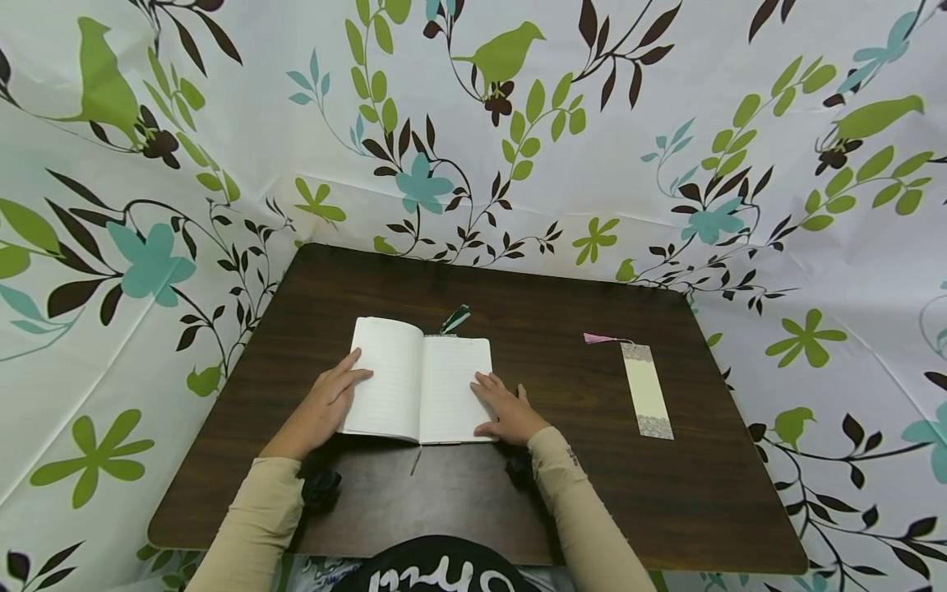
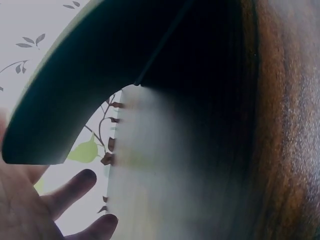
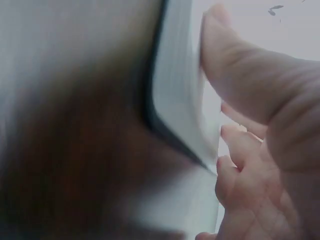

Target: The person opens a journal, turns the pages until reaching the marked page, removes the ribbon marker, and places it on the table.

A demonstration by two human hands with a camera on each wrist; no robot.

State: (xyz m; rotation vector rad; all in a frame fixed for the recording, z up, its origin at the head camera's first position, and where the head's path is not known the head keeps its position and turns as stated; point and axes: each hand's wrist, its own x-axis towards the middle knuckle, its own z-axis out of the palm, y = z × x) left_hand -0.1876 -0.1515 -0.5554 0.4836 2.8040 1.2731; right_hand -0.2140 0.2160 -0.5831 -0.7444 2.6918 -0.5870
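Resting unclenched on lined notebook (image 1: 420, 382): left hand (image 1: 323, 404), right hand (image 1: 515, 413); white lettering (image 1: 440, 575), partly cropped

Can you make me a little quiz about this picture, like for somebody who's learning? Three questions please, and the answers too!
1. True or false: the notebook is closed.

2. What colour is the tassel of the bookmark lying on the table? A) blue B) pink C) orange

3. Where do the fingers of the left hand and the right hand rest?

Key:
1. False; it lies open.
2. B.
3. On the left page and the right page, each near the outer edge.
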